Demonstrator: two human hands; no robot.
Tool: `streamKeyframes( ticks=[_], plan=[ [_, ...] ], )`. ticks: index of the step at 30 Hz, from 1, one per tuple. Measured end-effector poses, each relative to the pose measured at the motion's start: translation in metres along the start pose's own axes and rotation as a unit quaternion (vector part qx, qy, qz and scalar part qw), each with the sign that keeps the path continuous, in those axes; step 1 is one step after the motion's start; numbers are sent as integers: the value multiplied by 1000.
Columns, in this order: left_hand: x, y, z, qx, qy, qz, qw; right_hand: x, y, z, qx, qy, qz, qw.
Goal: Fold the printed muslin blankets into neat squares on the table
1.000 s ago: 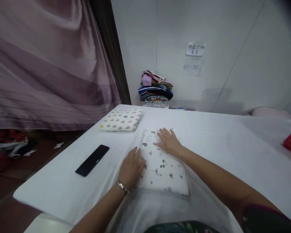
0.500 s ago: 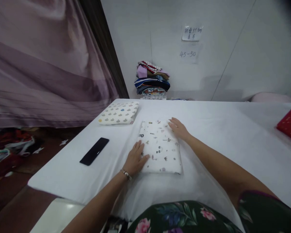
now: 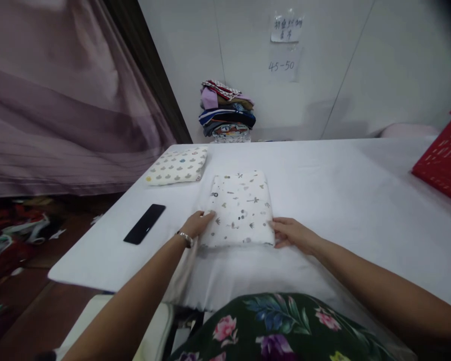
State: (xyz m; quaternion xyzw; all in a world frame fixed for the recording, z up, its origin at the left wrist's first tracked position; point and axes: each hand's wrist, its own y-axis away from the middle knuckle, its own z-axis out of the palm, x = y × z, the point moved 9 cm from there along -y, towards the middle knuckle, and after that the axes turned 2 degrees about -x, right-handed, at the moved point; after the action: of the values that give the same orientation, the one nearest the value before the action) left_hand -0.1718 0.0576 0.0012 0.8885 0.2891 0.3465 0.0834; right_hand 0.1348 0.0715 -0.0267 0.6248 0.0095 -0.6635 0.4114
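Observation:
A folded white cloth point(image 3: 240, 205) with small grey and beige prints lies on the table in front of me. My left hand point(image 3: 198, 223) grips its left edge, thumb on top and the other fingers partly hidden at the side. At the front right corner, my right hand point(image 3: 292, 234) has its fingers closed on the cloth's edge, some tips tucked beneath. Behind and to the left rests a second folded cloth point(image 3: 178, 166), cream with grey cloud-like shapes, touched by neither hand.
White sheeting covers the table point(image 3: 334, 195). A black phone point(image 3: 145, 224) lies to the left. Folded clothes point(image 3: 227, 113) are piled by the back wall, under paper notes point(image 3: 283, 64). A red basket point(image 3: 445, 160) stands at right, a purple curtain point(image 3: 52, 100) hangs at left.
Both hands were lying on the cloth's top, fingers spread. My right hand has come down from the far right corner to the near one; my left now grasps the left edge.

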Motion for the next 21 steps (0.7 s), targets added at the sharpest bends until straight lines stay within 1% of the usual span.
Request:
streamKeyframes(
  ticks=[4,8,10,11,14,16,17,18,19,20,21],
  plan=[
    [4,-1,2,1,-39,7,999,0,-5,5,34,42,2,999],
    [11,8,12,-2,-110,35,993,-13,-5,8,17,-8,-36,999],
    [15,16,18,-13,-119,46,992,-21,0,-2,26,-9,-50,998],
    [17,20,22,-20,-113,54,992,-22,4,-10,42,4,-45,998],
    [20,31,29,-36,-78,75,993,-15,14,-39,103,58,-10,993],
    [21,35,29,-31,-60,87,994,-10,17,-52,120,114,-4,986],
    [20,37,29,-30,-47,89,994,-9,18,-56,126,160,-14,979],
    [18,39,28,-29,-31,88,995,-11,19,-59,139,225,-35,964],
    [15,40,28,-32,-9,83,996,-16,22,-60,162,302,-70,937],
    [12,42,28,-37,17,76,996,-24,27,-58,189,382,-120,897],
    [8,45,28,-44,45,68,996,-34,33,-50,211,455,-184,846]
  ],
)
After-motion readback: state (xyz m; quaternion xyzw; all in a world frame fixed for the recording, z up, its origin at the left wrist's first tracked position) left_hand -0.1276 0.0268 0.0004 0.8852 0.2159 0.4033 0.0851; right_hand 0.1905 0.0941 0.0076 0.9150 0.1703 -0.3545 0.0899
